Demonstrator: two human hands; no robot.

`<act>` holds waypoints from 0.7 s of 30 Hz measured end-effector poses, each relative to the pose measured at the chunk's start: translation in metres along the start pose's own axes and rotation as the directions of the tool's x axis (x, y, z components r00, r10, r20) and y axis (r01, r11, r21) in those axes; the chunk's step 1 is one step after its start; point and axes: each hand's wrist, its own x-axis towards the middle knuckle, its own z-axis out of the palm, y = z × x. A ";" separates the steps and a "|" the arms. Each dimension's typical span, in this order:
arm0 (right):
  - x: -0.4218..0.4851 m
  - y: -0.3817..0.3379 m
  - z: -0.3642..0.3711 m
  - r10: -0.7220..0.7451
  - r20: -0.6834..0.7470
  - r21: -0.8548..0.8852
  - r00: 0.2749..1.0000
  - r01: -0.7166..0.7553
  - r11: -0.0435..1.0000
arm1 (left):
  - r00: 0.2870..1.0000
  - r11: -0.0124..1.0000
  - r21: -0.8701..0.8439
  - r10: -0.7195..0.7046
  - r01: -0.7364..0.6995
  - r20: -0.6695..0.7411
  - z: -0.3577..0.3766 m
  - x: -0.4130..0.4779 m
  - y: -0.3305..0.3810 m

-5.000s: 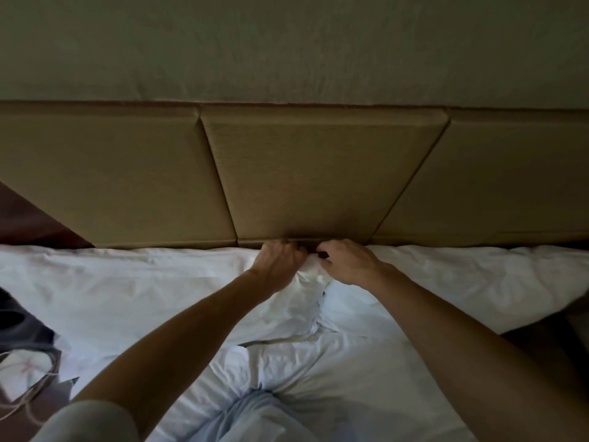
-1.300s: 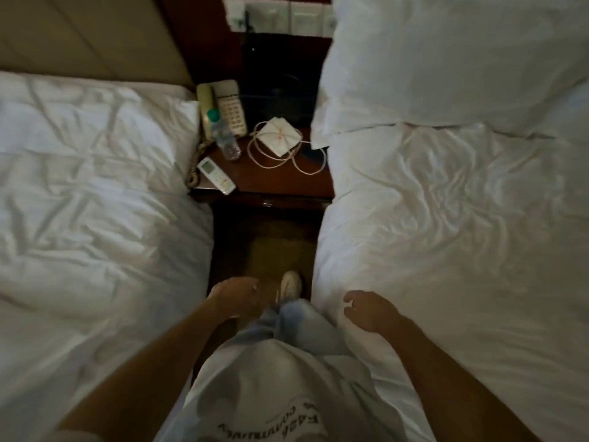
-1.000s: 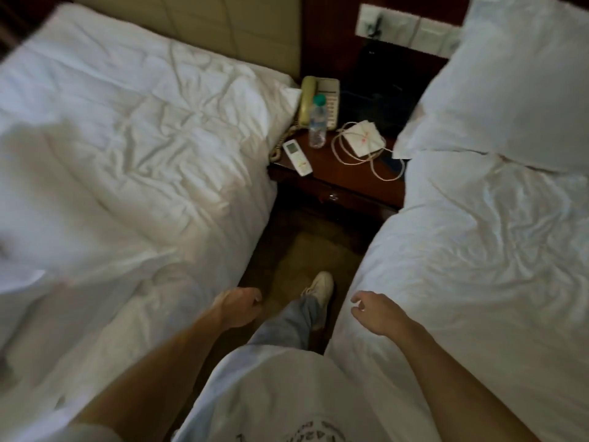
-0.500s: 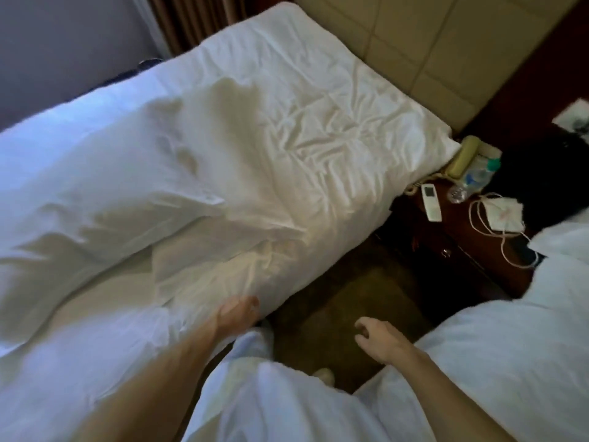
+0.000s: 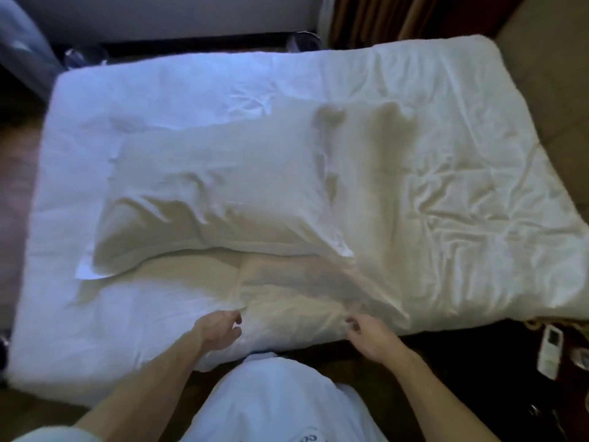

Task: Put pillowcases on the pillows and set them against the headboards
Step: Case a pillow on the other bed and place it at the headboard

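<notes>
Reaching for the next pillowcase at the near edge of the bed (image 5: pixel 127 100).

Bed seen crosswise, covered in a wrinkled white duvet, headboard (image 5: pixel 554 90) at the right. Pillow (image 5: pixel 216 193) lying across the middle, well apart from the headboard, probably parked there so the fabric stays within reach from the aisle; whether already cased, hard to tell in the dim, blurred view. Flat pillowcase (image 5: pixel 296 295) spread between pillow and near edge, likely laid out for finding its opening. Left hand (image 5: pixel 220 327) loosely spread, fingers at the cloth's left fold, gripping nothing. Right hand (image 5: pixel 369 334) half curled beside the cloth's right corner, also empty. Remote (image 5: pixel 549 350) on the nightstand, far right.
</notes>
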 end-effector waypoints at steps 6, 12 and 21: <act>0.039 -0.057 -0.061 -0.196 -0.133 -0.220 0.971 0.164 0.962 | 0.995 0.992 -0.110 -0.065 0.057 -0.073 -0.023 0.006 -0.011; 0.064 -0.096 -0.112 -0.451 -0.382 -0.390 0.806 0.302 0.870 | 0.977 0.963 -0.250 -0.144 0.102 -0.157 -0.049 0.014 0.005; 0.103 -0.138 -0.150 -0.400 -0.163 -0.509 0.902 0.271 0.817 | 0.934 0.865 -0.464 -0.306 0.191 -0.186 -0.053 0.017 0.067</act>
